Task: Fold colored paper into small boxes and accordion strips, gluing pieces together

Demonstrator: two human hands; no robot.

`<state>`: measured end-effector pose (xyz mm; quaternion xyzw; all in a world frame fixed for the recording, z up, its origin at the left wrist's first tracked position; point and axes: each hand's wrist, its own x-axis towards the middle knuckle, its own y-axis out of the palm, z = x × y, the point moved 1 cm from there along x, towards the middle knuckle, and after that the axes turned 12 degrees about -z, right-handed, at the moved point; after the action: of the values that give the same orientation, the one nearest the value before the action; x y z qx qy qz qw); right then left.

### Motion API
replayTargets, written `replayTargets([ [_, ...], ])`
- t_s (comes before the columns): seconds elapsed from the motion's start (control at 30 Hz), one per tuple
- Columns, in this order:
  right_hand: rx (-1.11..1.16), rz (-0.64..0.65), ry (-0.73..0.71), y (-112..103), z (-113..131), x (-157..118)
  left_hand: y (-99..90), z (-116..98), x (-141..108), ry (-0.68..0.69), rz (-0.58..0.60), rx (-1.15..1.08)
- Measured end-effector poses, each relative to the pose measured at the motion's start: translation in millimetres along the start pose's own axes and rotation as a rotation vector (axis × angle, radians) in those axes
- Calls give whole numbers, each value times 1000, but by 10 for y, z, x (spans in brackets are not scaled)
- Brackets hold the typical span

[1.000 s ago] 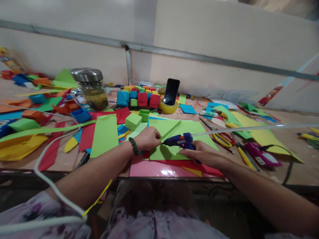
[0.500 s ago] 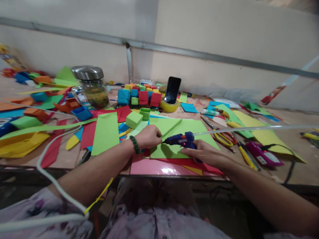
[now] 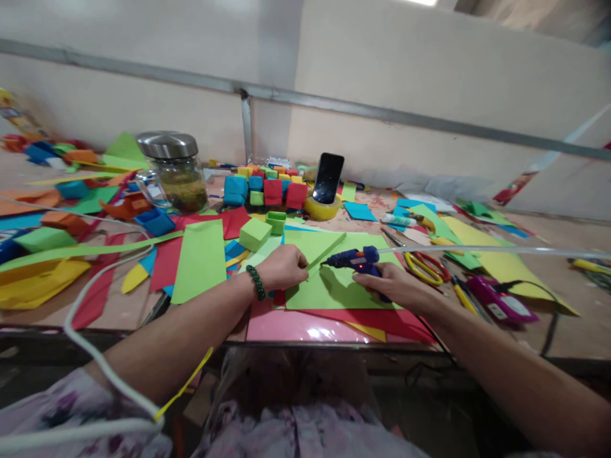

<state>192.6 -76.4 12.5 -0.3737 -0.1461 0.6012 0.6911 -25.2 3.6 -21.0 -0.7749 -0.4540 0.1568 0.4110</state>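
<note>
My right hand (image 3: 394,284) grips a dark blue glue gun (image 3: 352,258), with a long clear glue stick (image 3: 458,250) running out of its back. Its nozzle points left, just beside a narrow light green paper strip (image 3: 328,250). At the strip's lower end, my left hand (image 3: 284,267) has its fingertips pinched on it; whether the strip is separate or a folded edge I cannot tell. Beneath both hands lies a light green paper sheet (image 3: 329,294). Close to my left hand sit a green paper cube (image 3: 254,234) and an open green paper box (image 3: 275,222).
Behind are stacked coloured paper cubes (image 3: 273,192), a phone (image 3: 328,177) propped on a yellow tape roll (image 3: 323,208), and a lidded glass jar (image 3: 177,178). Scissors (image 3: 424,267) and a purple power device (image 3: 501,299) lie right. A white cable (image 3: 83,302) loops at left.
The glue gun has moved right and slightly up, away from my left fingertips and along the strip. My left hand keeps its pinch. The view has shifted slightly.
</note>
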Motion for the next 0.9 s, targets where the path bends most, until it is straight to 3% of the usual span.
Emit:
replayTargets([
  [0.3, 117, -124, -7, -122, -265, 333, -11, -15, 5, 16, 3, 1],
  [0.5, 38, -171, -28, -219, -306, 449, -18, -18, 7, 6, 14, 8],
  [0.63, 44, -158, -6, -151, -227, 339, -13, -18, 2, 21, 6, 8],
  [0.8, -8, 5, -39, -18, -14, 37, -1, -6, -2, 5, 5, 4],
  [0.9, -67, -68, -35, -59, -33, 72, 9, -7, -4, 4, 2, -1],
])
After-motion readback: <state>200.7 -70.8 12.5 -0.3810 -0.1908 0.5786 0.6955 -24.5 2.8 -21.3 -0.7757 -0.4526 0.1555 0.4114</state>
